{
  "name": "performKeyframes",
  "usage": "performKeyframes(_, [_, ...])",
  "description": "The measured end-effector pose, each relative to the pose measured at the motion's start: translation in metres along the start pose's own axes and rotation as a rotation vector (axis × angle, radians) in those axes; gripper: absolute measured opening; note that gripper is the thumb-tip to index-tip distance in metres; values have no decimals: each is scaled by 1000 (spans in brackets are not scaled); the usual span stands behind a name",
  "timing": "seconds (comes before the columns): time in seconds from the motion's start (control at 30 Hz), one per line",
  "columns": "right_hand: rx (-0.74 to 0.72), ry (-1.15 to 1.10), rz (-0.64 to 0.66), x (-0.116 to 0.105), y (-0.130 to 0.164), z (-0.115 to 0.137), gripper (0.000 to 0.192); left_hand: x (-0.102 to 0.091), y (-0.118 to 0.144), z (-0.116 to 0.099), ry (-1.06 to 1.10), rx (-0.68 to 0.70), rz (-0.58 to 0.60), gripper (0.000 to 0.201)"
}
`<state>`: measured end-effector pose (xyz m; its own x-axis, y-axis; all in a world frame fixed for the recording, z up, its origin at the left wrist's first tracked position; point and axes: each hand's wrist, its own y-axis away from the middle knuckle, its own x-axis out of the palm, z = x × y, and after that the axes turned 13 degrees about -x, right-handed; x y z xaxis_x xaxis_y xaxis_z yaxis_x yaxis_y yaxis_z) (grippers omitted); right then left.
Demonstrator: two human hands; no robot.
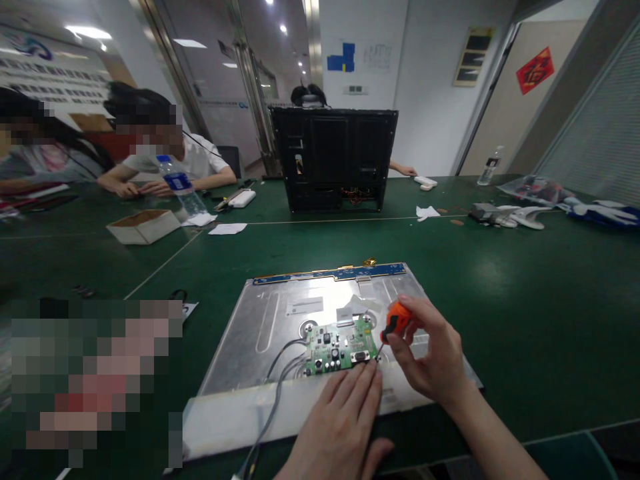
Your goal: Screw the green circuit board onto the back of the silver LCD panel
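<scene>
I count one silver metal panel flat on the green table, with one green circuit board on it; my right hand is clamped on one orange screwdriver, tip at the board's right edge; my left hand lies flat, fingers spread, just below the board; two water bottles stand further back, and one black chassis; the panel's white label is too small to read.

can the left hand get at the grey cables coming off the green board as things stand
Probably yes. The left hand lies flat on the panel just below the board, and the cables run bare right beside it.
</scene>
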<state>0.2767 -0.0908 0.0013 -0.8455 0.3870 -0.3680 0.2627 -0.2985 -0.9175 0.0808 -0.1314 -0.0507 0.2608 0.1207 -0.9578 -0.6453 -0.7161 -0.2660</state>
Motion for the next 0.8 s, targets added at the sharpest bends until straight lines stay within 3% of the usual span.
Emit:
performKeyframes(0.17, [36, -9, 17, 0, 2, 3, 51, 0, -1, 0, -15, 5, 12, 65])
performKeyframes(0.5, [-56, 86, -6, 3, -2, -3, 49, 0, 1, 1, 2, -10, 2, 66])
performKeyframes(0.8, [3, -22, 41, -1, -2, 1, 55, 2, 1, 2, 2, -4, -3, 65])
